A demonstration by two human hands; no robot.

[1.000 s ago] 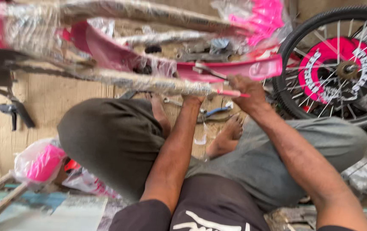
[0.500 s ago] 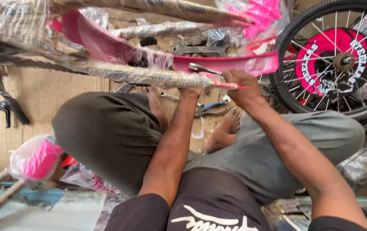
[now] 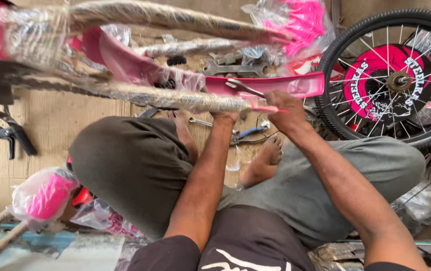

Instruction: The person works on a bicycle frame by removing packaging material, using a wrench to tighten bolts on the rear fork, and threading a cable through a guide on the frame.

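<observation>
I see my left hand (image 3: pixel 224 116) gripping the plastic-wrapped pink bicycle frame tube (image 3: pixel 165 95) above my lap, right hand (image 3: pixel 283 108) pinching a slim metal spanner (image 3: pixel 244 88) there; the frame looks stiff, heavy, slippery-wrapped.

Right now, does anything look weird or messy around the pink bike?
Yes. The pink bike frame lies across the person's lap, wrapped in plastic, with its wheel off beside it. Tools like pliers and a spanner lie scattered on the floor by the bare feet.
</observation>
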